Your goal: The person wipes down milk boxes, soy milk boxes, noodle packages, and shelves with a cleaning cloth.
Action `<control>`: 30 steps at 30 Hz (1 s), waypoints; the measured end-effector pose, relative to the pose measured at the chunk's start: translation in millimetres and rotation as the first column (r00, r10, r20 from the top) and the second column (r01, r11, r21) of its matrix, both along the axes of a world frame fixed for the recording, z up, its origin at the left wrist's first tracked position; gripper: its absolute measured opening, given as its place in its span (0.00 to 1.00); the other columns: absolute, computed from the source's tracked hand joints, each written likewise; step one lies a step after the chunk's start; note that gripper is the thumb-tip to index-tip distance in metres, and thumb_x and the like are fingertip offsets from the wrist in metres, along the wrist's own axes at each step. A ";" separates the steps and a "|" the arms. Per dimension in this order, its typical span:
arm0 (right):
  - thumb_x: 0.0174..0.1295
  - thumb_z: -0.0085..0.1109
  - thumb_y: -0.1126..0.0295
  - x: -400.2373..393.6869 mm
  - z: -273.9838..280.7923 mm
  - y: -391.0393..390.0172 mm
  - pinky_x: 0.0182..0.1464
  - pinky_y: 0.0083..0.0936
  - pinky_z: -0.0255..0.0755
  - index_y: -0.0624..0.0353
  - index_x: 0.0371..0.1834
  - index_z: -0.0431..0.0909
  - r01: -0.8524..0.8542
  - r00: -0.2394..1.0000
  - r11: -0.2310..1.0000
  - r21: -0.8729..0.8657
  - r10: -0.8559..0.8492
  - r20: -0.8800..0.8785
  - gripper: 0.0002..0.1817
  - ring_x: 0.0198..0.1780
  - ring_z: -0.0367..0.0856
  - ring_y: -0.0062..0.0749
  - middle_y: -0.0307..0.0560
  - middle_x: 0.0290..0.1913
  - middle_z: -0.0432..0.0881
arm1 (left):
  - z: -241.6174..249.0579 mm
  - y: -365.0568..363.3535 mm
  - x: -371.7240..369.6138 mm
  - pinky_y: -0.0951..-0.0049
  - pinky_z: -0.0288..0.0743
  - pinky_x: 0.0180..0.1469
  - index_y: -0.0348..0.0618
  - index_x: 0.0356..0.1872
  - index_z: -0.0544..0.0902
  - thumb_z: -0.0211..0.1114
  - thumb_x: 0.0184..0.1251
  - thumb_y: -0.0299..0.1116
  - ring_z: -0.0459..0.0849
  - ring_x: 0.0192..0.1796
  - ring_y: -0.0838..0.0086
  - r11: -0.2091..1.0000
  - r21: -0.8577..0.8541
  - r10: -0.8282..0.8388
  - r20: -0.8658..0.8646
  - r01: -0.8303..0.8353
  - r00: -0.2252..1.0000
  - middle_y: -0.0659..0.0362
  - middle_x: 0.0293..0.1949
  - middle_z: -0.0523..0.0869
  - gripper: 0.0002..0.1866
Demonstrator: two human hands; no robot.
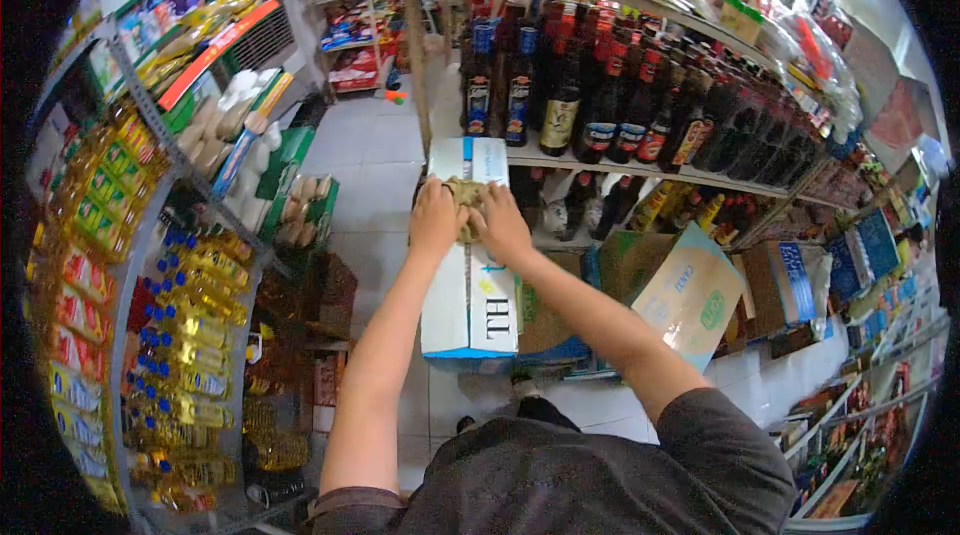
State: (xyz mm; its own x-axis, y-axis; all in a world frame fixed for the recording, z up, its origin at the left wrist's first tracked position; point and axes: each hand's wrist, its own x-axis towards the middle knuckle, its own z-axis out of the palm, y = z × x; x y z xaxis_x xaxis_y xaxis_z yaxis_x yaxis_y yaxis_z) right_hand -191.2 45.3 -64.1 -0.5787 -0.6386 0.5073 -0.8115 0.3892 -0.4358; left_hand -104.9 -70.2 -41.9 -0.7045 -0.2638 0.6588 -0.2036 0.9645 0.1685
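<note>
Before me stands a long white carton (463,305) with blue edges and large black letters "TH". Both hands are over its top, toward the far end. Between them lies a small crumpled yellowish-brown piece (464,192); its kind is not clear. My left hand (436,220) has bent fingers closed on the left side of this piece. My right hand (503,225) grips its right side, fingers curled and fingertips close to the left ones. The fingers partly hide the piece and the carton's middle seam.
Dark sauce bottles (600,105) crowd the shelf at front right, with open cardboard boxes (690,295) below. At left, a rack holds cooking oil bottles (200,335) and egg trays (300,210). Tiled floor (370,145) runs between the shelves.
</note>
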 end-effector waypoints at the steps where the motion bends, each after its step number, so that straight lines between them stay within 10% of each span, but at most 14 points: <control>1: 0.59 0.48 0.56 12.8 14.3 3.2 0.63 0.43 0.54 0.64 0.59 0.62 0.039 0.999 0.998 0.041 -0.038 -0.019 0.29 0.62 0.59 0.57 0.64 0.60 0.63 | 2.4 -6.1 -11.9 0.59 0.67 0.54 0.33 0.45 0.71 0.59 0.52 0.34 0.72 0.51 0.52 1.000 0.005 -0.016 -0.015 0.016 1.000 0.45 0.47 0.72 0.20; 3: 0.60 0.47 0.56 16.8 23.9 3.5 0.64 0.40 0.53 0.65 0.60 0.60 0.118 0.993 0.982 0.147 -0.113 -0.042 0.30 0.65 0.55 0.54 0.64 0.63 0.59 | 7.3 -15.3 -37.0 0.59 0.73 0.46 0.35 0.47 0.70 0.58 0.55 0.34 0.76 0.45 0.54 0.947 0.314 0.004 0.205 -0.070 0.979 0.47 0.41 0.73 0.20; 12: 0.57 0.49 0.49 23.2 30.2 5.1 0.65 0.42 0.50 0.58 0.64 0.59 0.169 0.982 0.945 0.279 -0.186 0.036 0.35 0.69 0.49 0.47 0.57 0.67 0.53 | -2.6 -63.5 -112.2 0.63 0.66 0.51 0.38 0.36 0.78 0.51 0.57 0.32 0.72 0.49 0.57 0.972 -0.149 0.176 -0.059 -0.183 0.983 0.52 0.41 0.75 0.11; 15: 0.56 0.49 0.49 21.2 30.4 2.5 0.65 0.41 0.52 0.57 0.64 0.59 0.174 0.981 0.942 0.286 -0.190 0.029 0.35 0.69 0.49 0.46 0.56 0.67 0.53 | -12.1 -84.6 -129.4 0.62 0.67 0.51 0.38 0.37 0.78 0.56 0.54 0.37 0.72 0.48 0.57 0.987 -0.047 0.153 0.020 -0.152 0.988 0.52 0.39 0.77 0.15; 22: 0.57 0.49 0.51 22.6 31.9 3.5 0.61 0.37 0.60 0.58 0.61 0.60 0.194 0.981 0.943 0.271 -0.192 -0.036 0.33 0.67 0.53 0.50 0.58 0.65 0.56 | 8.1 -54.6 -78.8 0.60 0.65 0.55 0.34 0.45 0.72 0.61 0.53 0.48 0.67 0.53 0.53 0.980 0.189 0.028 0.145 -0.055 0.989 0.46 0.48 0.72 0.27; 30: 0.56 0.50 0.58 20.2 23.8 2.7 0.64 0.42 0.54 0.61 0.58 0.64 0.155 0.973 0.948 0.277 -0.097 -0.212 0.28 0.66 0.56 0.50 0.60 0.63 0.59 | -0.7 19.7 53.9 0.57 0.64 0.56 0.37 0.48 0.68 0.63 0.52 0.34 0.65 0.55 0.49 0.933 0.359 -0.063 0.082 0.030 0.995 0.46 0.52 0.67 0.22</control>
State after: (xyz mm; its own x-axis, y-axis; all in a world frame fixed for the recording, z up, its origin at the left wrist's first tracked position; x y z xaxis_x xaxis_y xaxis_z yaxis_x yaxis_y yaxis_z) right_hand -171.1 48.0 -40.3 -0.5734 -0.7029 0.4209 -0.8047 0.5795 -0.1286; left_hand -51.0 -50.5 -42.6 -0.7741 -0.4354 0.4595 -0.1908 0.8526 0.4865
